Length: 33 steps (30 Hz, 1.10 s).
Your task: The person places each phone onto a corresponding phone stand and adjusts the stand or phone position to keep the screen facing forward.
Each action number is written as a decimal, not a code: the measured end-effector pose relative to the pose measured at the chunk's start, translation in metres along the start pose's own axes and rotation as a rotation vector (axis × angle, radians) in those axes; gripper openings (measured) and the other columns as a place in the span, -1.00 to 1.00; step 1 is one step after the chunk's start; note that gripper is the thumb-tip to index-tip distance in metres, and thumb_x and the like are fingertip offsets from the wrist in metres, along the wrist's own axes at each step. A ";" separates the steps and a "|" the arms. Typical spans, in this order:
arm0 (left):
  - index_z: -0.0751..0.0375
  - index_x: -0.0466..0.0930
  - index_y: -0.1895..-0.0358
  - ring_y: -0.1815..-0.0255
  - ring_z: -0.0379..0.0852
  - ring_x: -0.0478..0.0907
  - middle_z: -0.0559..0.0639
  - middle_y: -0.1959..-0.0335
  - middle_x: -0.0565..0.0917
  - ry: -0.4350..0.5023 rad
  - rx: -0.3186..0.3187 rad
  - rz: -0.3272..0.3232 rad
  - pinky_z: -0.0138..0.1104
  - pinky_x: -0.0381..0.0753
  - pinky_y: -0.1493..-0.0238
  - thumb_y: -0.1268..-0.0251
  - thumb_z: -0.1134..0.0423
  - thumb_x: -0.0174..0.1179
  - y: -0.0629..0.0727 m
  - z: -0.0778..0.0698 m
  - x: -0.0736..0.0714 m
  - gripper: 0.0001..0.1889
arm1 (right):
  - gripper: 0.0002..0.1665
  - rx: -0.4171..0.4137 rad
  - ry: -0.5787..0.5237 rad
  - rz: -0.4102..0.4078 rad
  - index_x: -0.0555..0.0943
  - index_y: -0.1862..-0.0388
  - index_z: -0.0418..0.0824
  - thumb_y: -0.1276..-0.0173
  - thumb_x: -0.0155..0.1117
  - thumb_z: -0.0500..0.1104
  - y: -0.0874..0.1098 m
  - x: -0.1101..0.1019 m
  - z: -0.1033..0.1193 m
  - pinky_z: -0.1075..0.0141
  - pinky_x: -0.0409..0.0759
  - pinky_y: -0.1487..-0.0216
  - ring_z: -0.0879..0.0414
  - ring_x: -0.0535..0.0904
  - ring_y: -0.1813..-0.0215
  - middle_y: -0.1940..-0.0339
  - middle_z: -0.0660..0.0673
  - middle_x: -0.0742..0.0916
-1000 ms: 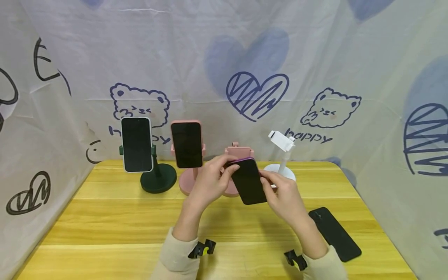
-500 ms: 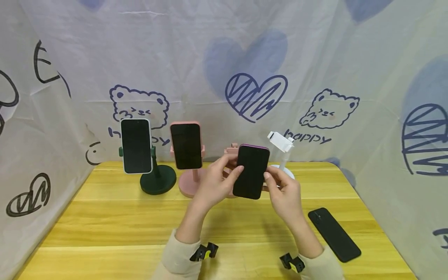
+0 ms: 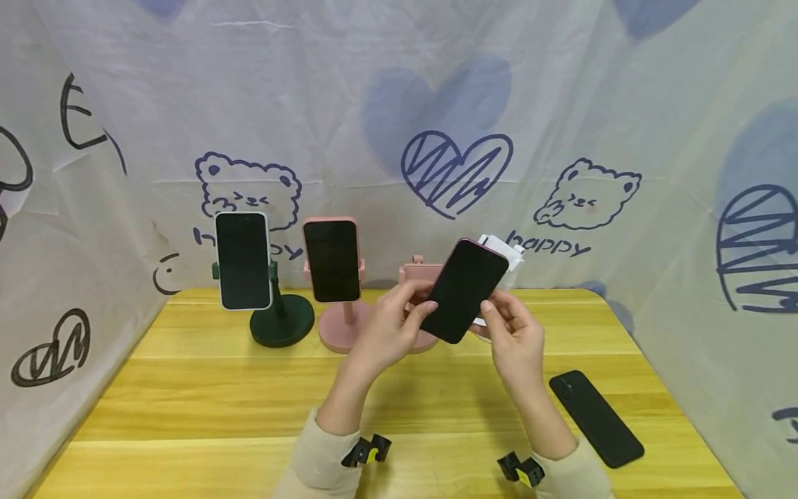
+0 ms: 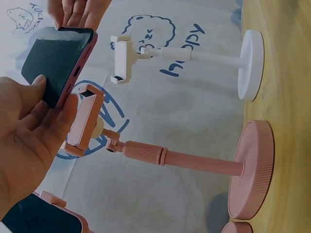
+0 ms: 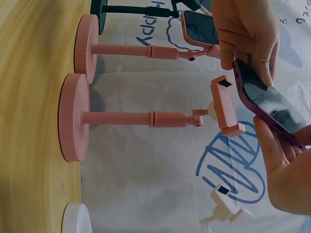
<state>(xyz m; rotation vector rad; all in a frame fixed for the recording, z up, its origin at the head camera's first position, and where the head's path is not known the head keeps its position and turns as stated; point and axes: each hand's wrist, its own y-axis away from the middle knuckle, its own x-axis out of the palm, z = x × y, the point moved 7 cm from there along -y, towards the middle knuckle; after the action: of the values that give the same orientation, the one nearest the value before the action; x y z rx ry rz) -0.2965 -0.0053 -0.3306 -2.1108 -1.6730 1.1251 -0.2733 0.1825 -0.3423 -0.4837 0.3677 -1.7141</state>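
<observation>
Between both hands a dark-screened smartphone [image 3: 466, 291] with a purple-pink edge is held up, tilted with its top toward the right. My left hand [image 3: 393, 326] grips its left side, thumb on the screen. On its opposite side my right hand [image 3: 516, 339] pinches it, thumb at the front and fingers behind. Just behind the phone stands a pink phone stand [image 4: 187, 160] whose clamp [image 4: 85, 121] holds nothing. To its right is a white phone stand [image 4: 214, 56] with a bare clamp, partly covered by the phone in the head view.
At left, a dark green stand [image 3: 282, 322] holds a white-edged phone [image 3: 243, 260]. Beside it another pink stand [image 3: 337, 333] carries a pink-edged phone [image 3: 333, 260]. A black phone [image 3: 596, 418] lies face down on the wooden table [image 3: 249, 409] at right. A printed cloth [image 3: 349, 90] hangs behind.
Both hands have raised the smartphone and turned it clockwise, from leaning left through upright to leaning right. The stands and the black phone have stayed put.
</observation>
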 end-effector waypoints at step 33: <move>0.38 0.52 -0.33 -0.27 0.12 0.59 0.25 -0.30 0.56 -0.172 -0.076 -0.373 -0.13 0.63 -0.28 -0.61 0.33 0.12 -0.001 0.029 -0.014 -0.65 | -0.84 -0.050 -0.108 -0.102 0.62 -0.03 -0.38 -0.60 0.16 -0.33 -0.038 0.012 0.012 0.31 0.78 0.14 0.16 0.75 0.18 0.20 0.00 0.80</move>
<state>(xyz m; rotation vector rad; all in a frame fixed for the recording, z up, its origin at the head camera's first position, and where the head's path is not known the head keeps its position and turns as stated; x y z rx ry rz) -0.3182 -0.0253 -0.3439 -1.6791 -2.1067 1.1617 -0.3011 0.1784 -0.3118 -0.6385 0.3132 -1.7724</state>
